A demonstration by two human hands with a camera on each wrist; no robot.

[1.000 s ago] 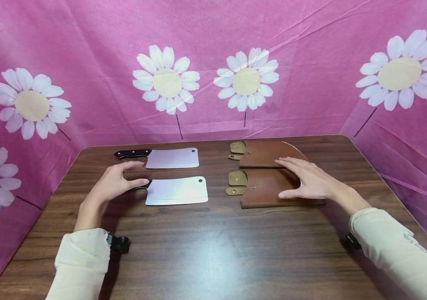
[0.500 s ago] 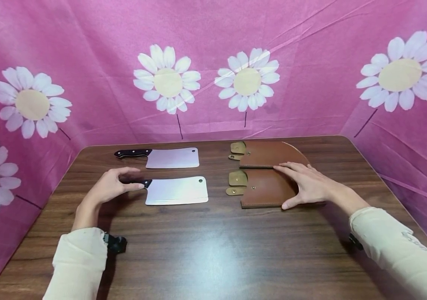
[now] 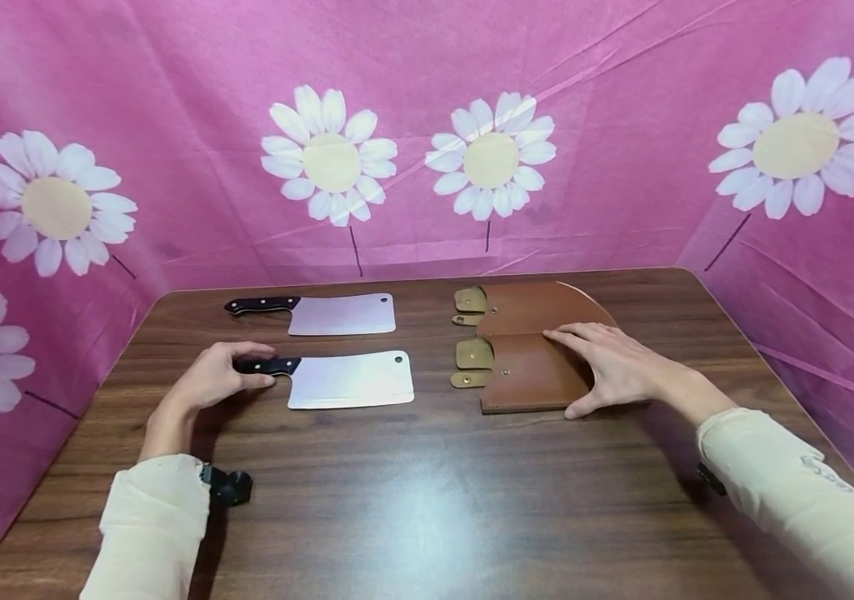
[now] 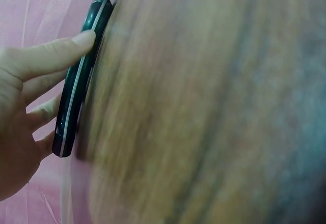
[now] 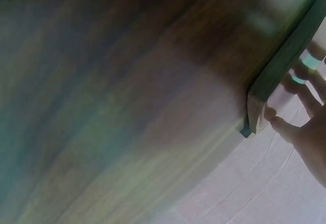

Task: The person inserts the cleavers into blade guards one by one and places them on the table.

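Two cleavers lie on the left with blades to the right. My left hand [image 3: 209, 375] holds the near cleaver [image 3: 352, 381] by its black handle [image 4: 81, 81], thumb on the near side and fingers behind. The far cleaver [image 3: 344, 314] lies untouched beyond it. On the right are two brown leather knife sheaths with olive snap tabs. My right hand [image 3: 621, 367] spans the near sheath [image 3: 531, 379], thumb on its near edge and fingertips at its far edge. Its far side overlaps the edge of the far sheath [image 3: 531, 304]. In the right wrist view, my hand covers part of the near sheath [image 5: 290, 53].
Everything lies on a dark wood-grain table [image 3: 367, 500]. A pink cloth [image 3: 427, 67] printed with daisies hangs behind it and along both sides. Black straps with cameras [image 3: 226, 486] sit at the wrists.
My left hand has drawn back leftward along the near cleaver's handle and closed on it. My right thumb has moved down to the near sheath's edge, and the sheath's far side has risen slightly.
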